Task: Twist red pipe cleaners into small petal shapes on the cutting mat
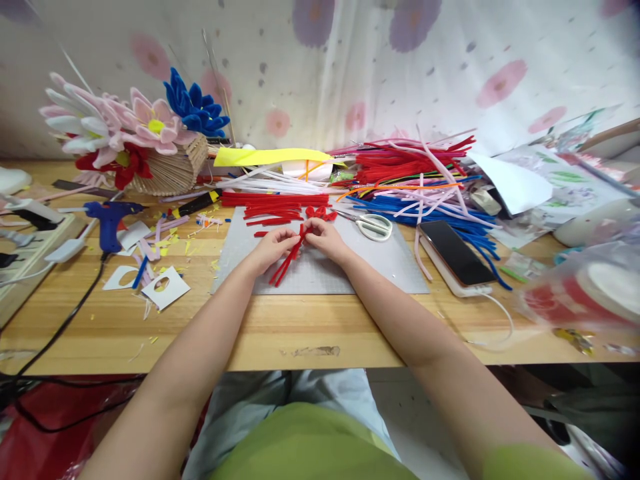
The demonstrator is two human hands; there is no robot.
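Over the grey cutting mat (380,267), my left hand (274,249) and my right hand (324,239) meet, fingers closed on red pipe cleaners (283,268). The lower ends of these stems stick out below my left fingers. Just beyond my right hand lies a red looped pipe-cleaner shape (320,213). Cut red pipe cleaners (273,212) rest in rows at the mat's back edge. Scissors (374,227) with pale handles lie to the right of my right hand. My fingers hide how the held stems join.
A blue glue gun (113,223), paper scraps (167,287) and trimmings lie on the left, near a basket (183,167) of fuzzy flowers. Piled pipe cleaners (415,167) fill the back. A phone (456,253) on a white power bank and a bagged cup (585,293) stand right.
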